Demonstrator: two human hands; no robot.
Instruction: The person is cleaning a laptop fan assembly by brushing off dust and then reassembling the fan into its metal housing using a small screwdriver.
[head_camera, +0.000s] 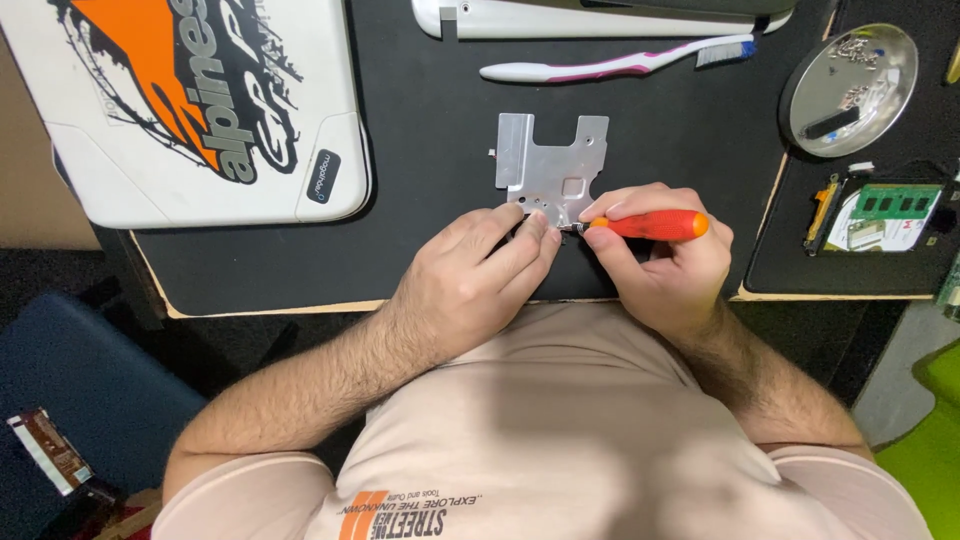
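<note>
A person sits at a table covered by a black mat (420, 150), seen from above. At the far left corner lies a white laptop lid (200, 100) with orange and black graphics. Along the far edge lie a long white plastic strip (600, 18) and a white and pink toothbrush (620, 65). Toward the far right corner sits a round metal dish (850, 88) holding small screws, and nearer the right edge lies a green memory board (895, 205).

Close to the near edge, in the middle, lies a flat silver metal plate (550, 165) with notches and cut-outs. The left hand (470, 280) rests fingertips on the plate's near corner, pinning it to the mat. The right hand (665, 255) is closed around a small screwdriver (650, 225) with a red and orange handle, its tip pointing left at that same corner, just beside the left fingertips.

The step looks like working a tiny screw there, though the screw itself is hidden. The next move calls for a steady plate and a gently turned tip.
</note>
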